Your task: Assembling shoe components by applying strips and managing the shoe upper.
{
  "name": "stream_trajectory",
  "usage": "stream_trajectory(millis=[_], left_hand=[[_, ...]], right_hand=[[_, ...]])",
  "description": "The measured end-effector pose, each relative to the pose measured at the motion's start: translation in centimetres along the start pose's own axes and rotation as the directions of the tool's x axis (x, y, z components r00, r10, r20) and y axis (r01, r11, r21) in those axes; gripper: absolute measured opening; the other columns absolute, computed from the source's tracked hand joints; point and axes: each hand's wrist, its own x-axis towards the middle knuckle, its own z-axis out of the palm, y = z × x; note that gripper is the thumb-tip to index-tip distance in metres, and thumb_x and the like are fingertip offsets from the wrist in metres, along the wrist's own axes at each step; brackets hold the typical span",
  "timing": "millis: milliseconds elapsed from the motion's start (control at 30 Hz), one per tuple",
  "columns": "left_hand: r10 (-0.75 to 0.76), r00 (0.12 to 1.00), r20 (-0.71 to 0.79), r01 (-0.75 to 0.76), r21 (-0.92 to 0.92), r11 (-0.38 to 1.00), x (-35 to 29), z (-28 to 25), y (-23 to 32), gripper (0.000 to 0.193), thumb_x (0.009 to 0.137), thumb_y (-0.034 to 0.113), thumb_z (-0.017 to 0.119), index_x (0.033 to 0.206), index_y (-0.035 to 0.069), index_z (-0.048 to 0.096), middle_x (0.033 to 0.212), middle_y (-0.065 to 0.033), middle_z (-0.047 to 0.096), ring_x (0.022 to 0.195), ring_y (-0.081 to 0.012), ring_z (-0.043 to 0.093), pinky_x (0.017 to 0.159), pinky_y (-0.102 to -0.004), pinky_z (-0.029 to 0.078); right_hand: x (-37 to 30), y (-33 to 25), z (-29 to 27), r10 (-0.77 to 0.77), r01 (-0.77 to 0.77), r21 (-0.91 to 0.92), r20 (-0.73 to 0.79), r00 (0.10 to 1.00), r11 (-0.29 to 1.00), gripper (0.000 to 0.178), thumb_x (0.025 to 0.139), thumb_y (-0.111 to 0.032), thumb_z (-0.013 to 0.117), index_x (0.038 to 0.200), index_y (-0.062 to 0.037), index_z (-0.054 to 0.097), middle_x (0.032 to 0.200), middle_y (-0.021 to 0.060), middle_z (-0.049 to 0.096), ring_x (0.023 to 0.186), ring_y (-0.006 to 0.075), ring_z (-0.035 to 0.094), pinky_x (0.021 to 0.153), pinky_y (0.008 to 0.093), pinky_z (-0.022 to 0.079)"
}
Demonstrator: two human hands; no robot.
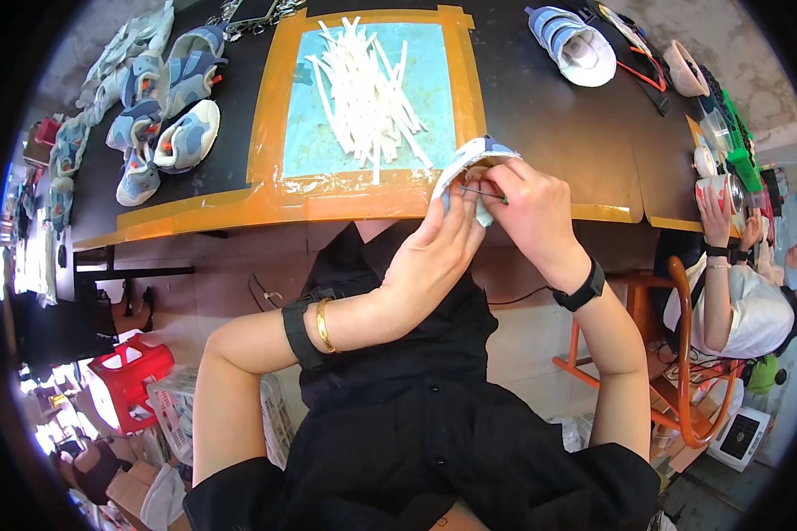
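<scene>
A small blue and white shoe upper (469, 159) is held at the table's front edge. My left hand (434, 257) grips it from below and the left, its fingers partly inside the opening. Pinched in my right hand (540, 212) is a thin dark metal tool (483, 192) with a green bit near the fingertips. Its shaft points left into the upper; the tip is hidden among the fingers. Just beyond lies a loose pile of narrow white strips (367, 97) on a light blue sheet (303, 146) taped down with amber tape.
Several blue shoe uppers (186, 137) lie at the table's left. Another upper (576, 49) stands at the far right, near a red-and-black cable (651, 75). At the right, a person (744, 301) sits by an orange chair (682, 354). A red stool (133, 380) stands lower left.
</scene>
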Motion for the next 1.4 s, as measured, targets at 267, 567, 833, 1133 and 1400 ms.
stream_trajectory(millis=[267, 567, 833, 1133, 1400], left_hand=[[0.001, 1.0, 0.023, 0.001, -0.109, 0.994, 0.4, 1.2, 0.5, 0.028, 0.086, 0.026, 0.05, 0.108, 0.009, 0.054, 0.137, -0.0152, 0.046, 0.128, -0.0287, 0.04, 0.109, -0.0456, 0.019], [-0.012, 0.999, -0.032, 0.01, -0.079, 0.997, 0.7, 0.7, 0.2, 0.024, 0.082, 0.022, 0.054, 0.103, 0.011, 0.056, 0.133, -0.0117, 0.051, 0.12, -0.026, 0.046, 0.101, -0.0411, 0.029], [-0.09, 0.994, -0.056, 0.065, -0.353, 0.933, 1.4, 1.3, -0.4, 0.024, 0.077, 0.015, 0.057, 0.101, 0.01, 0.056, 0.126, -0.0114, 0.056, 0.107, -0.0225, 0.051, 0.094, -0.0347, 0.035], [-0.102, 0.991, -0.09, 0.044, -0.5, 0.865, 1.6, 1.0, -0.9, 0.023, 0.075, 0.011, 0.057, 0.098, 0.007, 0.056, 0.126, -0.0128, 0.055, 0.104, -0.0206, 0.052, 0.095, -0.0343, 0.037], [-0.022, 0.999, 0.042, 0.023, -0.023, 0.999, 2.1, 0.3, 0.8, 0.025, 0.082, 0.019, 0.053, 0.105, 0.01, 0.056, 0.132, -0.0154, 0.051, 0.108, -0.0202, 0.049, 0.095, -0.0332, 0.031]], right_hand=[[0.9, 0.7, -0.2, 0.269, -0.271, 0.313, 0.049, 0.962, 0.91, 0.01, 0.073, -0.012, 0.067, 0.08, -0.0052, 0.066, 0.076, 0.0111, 0.066, 0.064, 0.0283, 0.064, 0.056, 0.0338, 0.049], [0.8, 0.9, -0.6, 0.228, -0.249, 0.278, 0.105, 0.968, 0.928, 0.011, 0.075, -0.012, 0.067, 0.084, -0.0062, 0.068, 0.08, 0.0105, 0.066, 0.068, 0.0291, 0.064, 0.059, 0.034, 0.049], [0.8, 0.9, 0.2, 0.131, -0.135, 0.055, 0.07, 0.989, 0.989, 0.01, 0.072, -0.011, 0.068, 0.081, -0.0073, 0.066, 0.079, 0.0085, 0.066, 0.067, 0.0287, 0.064, 0.058, 0.0342, 0.05], [1.1, 1.7, -0.1, 0.323, -0.337, 0.421, 0.106, 0.94, 0.842, 0.013, 0.074, -0.012, 0.067, 0.081, -0.0007, 0.066, 0.074, 0.0149, 0.067, 0.063, 0.0251, 0.065, 0.059, 0.0303, 0.049], [1.2, 1.8, -0.4, 0.284, -0.313, 0.361, 0.132, 0.95, 0.878, 0.014, 0.073, -0.013, 0.068, 0.08, -0.0013, 0.066, 0.076, 0.015, 0.067, 0.065, 0.028, 0.065, 0.06, 0.0323, 0.049]])
